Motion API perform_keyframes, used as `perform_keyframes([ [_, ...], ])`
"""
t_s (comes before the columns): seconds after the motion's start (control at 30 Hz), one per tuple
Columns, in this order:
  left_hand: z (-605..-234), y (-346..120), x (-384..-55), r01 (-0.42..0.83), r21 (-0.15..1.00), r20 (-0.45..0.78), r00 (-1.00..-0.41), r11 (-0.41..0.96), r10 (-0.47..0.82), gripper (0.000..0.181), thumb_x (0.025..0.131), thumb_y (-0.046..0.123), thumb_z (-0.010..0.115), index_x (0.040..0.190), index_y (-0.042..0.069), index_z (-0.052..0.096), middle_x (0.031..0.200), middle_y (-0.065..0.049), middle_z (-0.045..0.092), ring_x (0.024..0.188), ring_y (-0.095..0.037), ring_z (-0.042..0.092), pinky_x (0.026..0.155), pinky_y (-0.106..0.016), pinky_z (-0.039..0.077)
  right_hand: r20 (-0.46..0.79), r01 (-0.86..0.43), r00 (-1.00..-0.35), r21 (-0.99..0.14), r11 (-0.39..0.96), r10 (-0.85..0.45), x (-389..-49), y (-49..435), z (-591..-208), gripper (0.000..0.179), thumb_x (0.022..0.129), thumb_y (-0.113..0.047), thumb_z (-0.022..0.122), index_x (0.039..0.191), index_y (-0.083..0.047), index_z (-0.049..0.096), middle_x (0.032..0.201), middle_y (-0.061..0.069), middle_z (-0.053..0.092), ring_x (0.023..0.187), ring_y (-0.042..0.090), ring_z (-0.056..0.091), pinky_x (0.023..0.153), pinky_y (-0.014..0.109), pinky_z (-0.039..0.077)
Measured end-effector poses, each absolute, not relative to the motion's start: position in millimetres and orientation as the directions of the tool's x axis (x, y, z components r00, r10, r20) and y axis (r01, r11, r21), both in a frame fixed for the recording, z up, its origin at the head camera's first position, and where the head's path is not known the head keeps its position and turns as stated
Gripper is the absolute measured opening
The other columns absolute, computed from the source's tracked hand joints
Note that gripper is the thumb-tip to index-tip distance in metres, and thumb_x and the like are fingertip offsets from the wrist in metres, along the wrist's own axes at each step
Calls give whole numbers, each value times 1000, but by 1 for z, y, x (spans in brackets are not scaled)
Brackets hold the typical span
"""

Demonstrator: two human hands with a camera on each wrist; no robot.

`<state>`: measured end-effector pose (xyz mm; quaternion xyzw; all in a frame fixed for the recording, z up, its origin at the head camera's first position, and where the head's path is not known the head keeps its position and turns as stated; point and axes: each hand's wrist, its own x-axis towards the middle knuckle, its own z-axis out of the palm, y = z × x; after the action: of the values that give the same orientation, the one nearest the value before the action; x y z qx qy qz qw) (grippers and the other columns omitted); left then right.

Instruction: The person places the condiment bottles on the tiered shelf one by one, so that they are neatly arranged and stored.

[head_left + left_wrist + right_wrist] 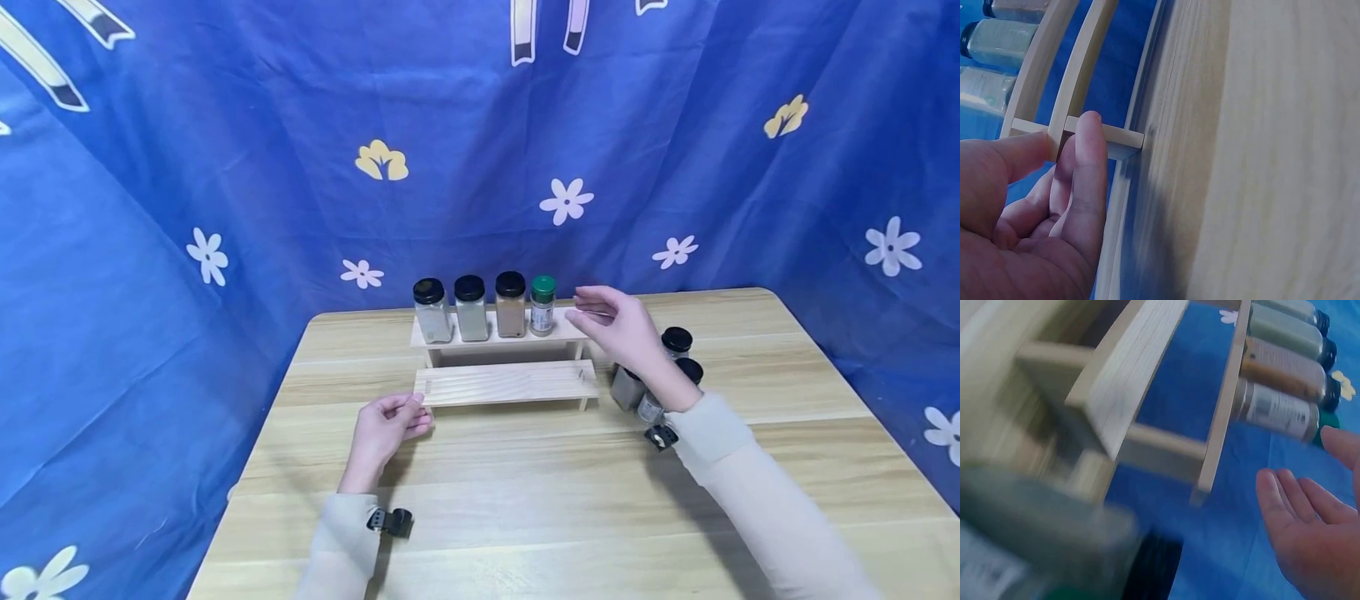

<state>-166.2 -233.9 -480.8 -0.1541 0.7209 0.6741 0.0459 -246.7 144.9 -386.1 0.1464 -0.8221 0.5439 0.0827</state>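
Note:
A two-tier wooden rack (pixel 510 385) stands on the table. On its upper shelf is a row of spice jars: three with black lids, two of pale contents (pixel 432 317) and a brown one (pixel 511 315), then a smaller green-lidded jar (pixel 543 310). My left hand (pixel 382 427) pinches the left front corner of the lower shelf, thumb and forefinger at its edge in the left wrist view. Just right of the green-lidded jar, my right hand (pixel 621 332) hovers over the upper shelf's right end. Its fingers (pixel 1297 500) are extended, apart from the jar and holding nothing.
Several more jars (pixel 627 388) cluster on the table right of the rack, partly hidden under my right forearm. One looms blurred, a jar (pixel 1041 531) low in the right wrist view. A blue patterned cloth (pixel 465 208) hangs behind the wooden table (pixel 480 500).

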Motion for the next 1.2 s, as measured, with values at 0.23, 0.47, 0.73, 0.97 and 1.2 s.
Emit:
perform_keyframes([
  [0.23, -479, -234, -168, -287, 956, -276, -949, 55, -155, 40, 104, 19, 69, 127, -11, 63, 92, -10, 79, 77, -14, 79, 80, -29, 71, 333, -341, -939, -861, 377, -87, -227, 198, -394, 43, 96, -16, 80, 132, 2, 66, 123, 22, 75, 109, 12, 75, 93, 7, 61],
  [0.47, -478, -236, -167, -282, 956, -269, -952, 78, -148, 36, 105, 18, 67, 128, -10, 63, 98, -14, 79, 80, -14, 79, 82, -28, 71, 333, -317, -943, -884, 344, -13, -200, 242, -403, 43, 95, -7, 78, 132, 10, 63, 109, -17, 75, 102, -7, 72, 91, 8, 61],
  [0.73, -481, -236, -167, -278, 956, -264, -954, 92, -140, 37, 105, 19, 67, 127, -11, 63, 91, -8, 79, 78, -13, 79, 80, -27, 71, 290, -244, -955, -886, 394, 62, -174, 279, -426, 43, 93, -11, 82, 130, 6, 68, 116, -8, 80, 101, -7, 73, 89, 6, 61],
  [0.97, -481, -236, -166, -272, 959, -258, -955, 83, -148, 36, 105, 18, 67, 125, -12, 63, 88, -6, 79, 75, -12, 78, 78, -27, 71, 265, -224, -964, -863, 452, 30, -165, 294, -452, 48, 92, -13, 83, 133, 4, 67, 116, -11, 76, 102, -11, 70, 89, 4, 60],
  [1.2, -480, -234, -165, -268, 961, -254, -955, 74, -153, 37, 104, 18, 68, 125, -12, 64, 90, -10, 79, 76, -13, 78, 78, -27, 71, 257, -239, -966, -868, 436, -17, -167, 297, -467, 49, 90, -8, 85, 133, 6, 66, 115, -3, 76, 102, -11, 70, 91, 10, 62],
])
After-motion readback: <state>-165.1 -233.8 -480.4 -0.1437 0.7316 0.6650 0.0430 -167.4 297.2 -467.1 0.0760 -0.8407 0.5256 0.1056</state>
